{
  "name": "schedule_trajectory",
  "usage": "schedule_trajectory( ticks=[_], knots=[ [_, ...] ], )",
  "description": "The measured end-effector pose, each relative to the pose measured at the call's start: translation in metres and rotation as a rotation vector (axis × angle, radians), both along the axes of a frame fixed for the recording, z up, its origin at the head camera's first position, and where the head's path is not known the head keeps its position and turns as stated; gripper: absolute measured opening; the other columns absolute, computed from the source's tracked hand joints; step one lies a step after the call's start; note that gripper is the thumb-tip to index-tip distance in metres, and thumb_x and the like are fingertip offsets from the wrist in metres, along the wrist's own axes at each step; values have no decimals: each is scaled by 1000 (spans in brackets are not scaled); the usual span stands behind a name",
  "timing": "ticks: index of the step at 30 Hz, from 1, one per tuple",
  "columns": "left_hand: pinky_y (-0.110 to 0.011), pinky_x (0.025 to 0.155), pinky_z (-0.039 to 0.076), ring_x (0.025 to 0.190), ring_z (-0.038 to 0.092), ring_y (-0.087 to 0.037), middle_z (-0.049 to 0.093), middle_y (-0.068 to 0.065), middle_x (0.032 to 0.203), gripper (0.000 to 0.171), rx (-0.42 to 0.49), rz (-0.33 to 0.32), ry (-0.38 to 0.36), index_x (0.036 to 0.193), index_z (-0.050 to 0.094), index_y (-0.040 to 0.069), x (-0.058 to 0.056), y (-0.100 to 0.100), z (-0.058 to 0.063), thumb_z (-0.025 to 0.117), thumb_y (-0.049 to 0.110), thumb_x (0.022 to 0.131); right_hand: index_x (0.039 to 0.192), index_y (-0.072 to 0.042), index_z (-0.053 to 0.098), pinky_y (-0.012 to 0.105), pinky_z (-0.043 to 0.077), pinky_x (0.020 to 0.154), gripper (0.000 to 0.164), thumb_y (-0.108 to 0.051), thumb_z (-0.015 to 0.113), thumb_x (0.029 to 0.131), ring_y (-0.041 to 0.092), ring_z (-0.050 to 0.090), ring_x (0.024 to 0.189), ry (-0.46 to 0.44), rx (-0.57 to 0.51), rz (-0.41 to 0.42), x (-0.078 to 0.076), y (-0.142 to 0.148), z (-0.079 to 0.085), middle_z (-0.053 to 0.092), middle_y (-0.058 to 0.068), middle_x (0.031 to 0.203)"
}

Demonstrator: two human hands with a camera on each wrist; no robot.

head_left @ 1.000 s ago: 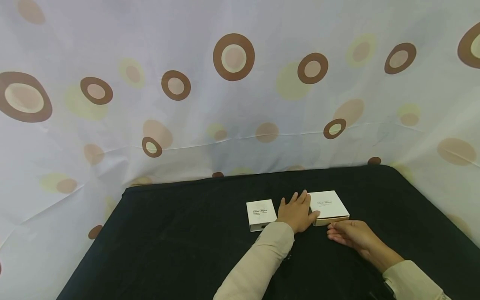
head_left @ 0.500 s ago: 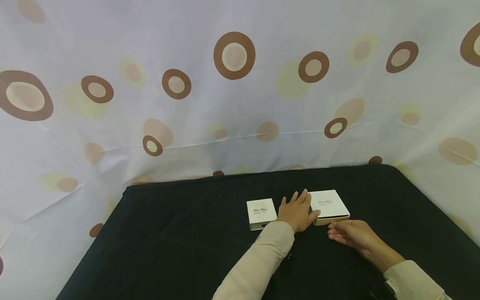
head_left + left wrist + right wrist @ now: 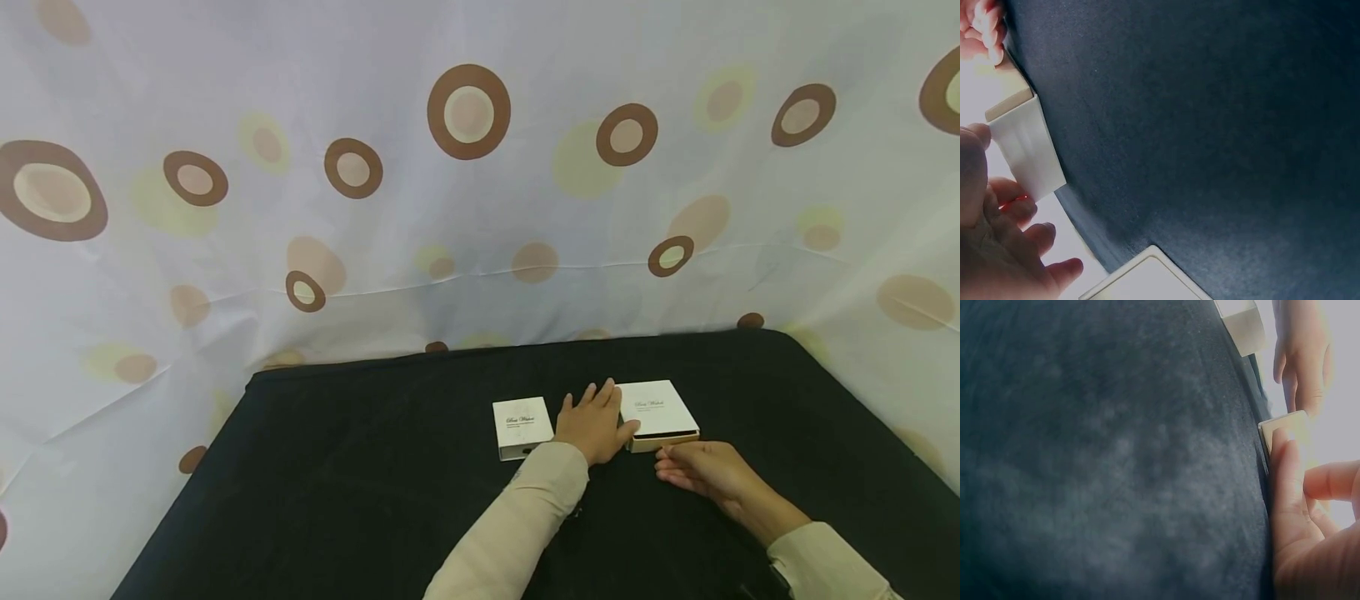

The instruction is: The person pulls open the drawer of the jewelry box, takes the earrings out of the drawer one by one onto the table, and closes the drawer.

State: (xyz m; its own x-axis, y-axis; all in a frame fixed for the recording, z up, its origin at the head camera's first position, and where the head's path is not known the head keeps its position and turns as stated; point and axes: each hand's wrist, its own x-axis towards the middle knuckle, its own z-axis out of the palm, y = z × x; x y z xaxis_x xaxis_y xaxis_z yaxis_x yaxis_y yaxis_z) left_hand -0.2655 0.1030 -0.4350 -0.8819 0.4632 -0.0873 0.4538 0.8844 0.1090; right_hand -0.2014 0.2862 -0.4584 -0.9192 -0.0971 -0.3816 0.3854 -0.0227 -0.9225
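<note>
A white drawer-style gift box (image 3: 655, 408) with small print on its lid lies on the black cloth. Its tan inner drawer (image 3: 663, 442) sticks out a little at the front. My left hand (image 3: 592, 427) holds the sleeve's left side, thumb at the front corner, fingers spread toward the far corner. In the left wrist view the white side wall (image 3: 1032, 147) shows between thumb and fingers. My right hand (image 3: 708, 471) has its bent fingers at the middle of the drawer's front. The right wrist view shows a fingertip against it; what lies behind the fingers is hidden.
A second, smaller white box (image 3: 522, 423) lies left of my left hand, its front right corner partly covered by the wrist. Black cloth (image 3: 360, 492) covers the table. A patterned curtain (image 3: 465, 225) hangs behind it.
</note>
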Motion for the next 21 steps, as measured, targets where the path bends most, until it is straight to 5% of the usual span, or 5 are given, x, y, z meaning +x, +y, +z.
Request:
schedule_trajectory(
  ticks=[21],
  knots=[
    [-37, 117, 24, 144, 21, -7, 17, 14, 159, 63, 2, -5, 10, 154, 22, 30, 2, -2, 2, 30, 60, 98, 102, 7, 66, 20, 57, 71, 23, -6, 48, 98, 10, 70, 76, 7, 41, 22, 2, 0, 2, 71, 2, 81]
  ],
)
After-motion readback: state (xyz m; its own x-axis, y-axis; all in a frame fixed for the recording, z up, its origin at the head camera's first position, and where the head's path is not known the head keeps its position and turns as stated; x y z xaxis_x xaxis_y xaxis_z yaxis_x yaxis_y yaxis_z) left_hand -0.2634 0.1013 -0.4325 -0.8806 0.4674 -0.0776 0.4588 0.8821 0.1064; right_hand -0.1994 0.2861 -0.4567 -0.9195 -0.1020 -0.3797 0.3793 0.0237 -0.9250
